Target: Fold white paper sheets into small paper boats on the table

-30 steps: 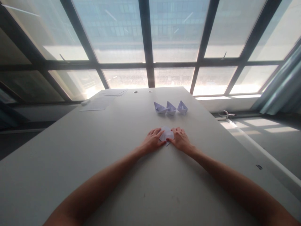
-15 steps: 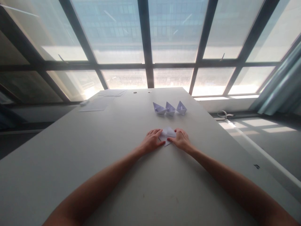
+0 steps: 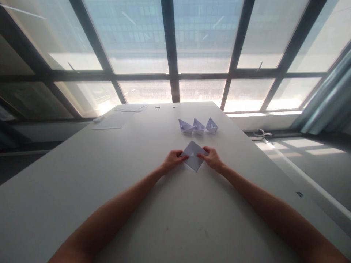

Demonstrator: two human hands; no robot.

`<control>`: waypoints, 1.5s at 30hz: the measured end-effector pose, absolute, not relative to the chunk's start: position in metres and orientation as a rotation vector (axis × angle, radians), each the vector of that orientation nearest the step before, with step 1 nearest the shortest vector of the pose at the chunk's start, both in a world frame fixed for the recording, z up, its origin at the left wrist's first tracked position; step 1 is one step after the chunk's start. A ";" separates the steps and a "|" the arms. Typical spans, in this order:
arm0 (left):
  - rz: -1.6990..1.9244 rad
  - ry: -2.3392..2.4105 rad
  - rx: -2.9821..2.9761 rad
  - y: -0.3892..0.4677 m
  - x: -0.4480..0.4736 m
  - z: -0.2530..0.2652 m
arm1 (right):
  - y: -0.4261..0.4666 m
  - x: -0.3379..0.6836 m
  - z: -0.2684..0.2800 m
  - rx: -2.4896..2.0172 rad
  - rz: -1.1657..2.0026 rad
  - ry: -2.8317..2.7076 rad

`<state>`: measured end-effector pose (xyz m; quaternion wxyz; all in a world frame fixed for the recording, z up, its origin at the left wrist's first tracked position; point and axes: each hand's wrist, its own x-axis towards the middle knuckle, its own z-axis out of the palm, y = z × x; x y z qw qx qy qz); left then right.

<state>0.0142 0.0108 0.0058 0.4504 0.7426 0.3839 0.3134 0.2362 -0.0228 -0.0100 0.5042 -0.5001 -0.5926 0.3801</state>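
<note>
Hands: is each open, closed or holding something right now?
Left hand: closed, holding the paper at its left corner.
Right hand: closed, holding the paper at its right corner.

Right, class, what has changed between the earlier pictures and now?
The folded paper, earlier partly covered by the hands, now shows as a broad diamond. The left hand and right hand have shifted slightly outward and hold it by its side corners. The three paper boats and flat sheets stayed put.
</note>
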 end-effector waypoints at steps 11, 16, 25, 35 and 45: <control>1.168 0.972 1.660 0.014 0.017 -0.001 | -0.022 0.235 -0.014 -1.186 0.913 -1.467; 1.426 0.986 1.945 0.005 0.015 0.006 | -0.029 0.232 -0.010 -1.094 0.589 -1.534; 1.051 1.080 2.485 -0.001 0.014 0.012 | -0.036 0.235 -0.003 -1.328 0.130 -1.893; 0.786 0.917 2.577 0.008 0.016 -0.005 | -0.036 0.235 -0.007 -1.452 0.143 -2.100; 0.810 1.154 2.491 0.006 0.017 0.001 | -0.030 0.234 -0.009 -1.482 0.210 -1.993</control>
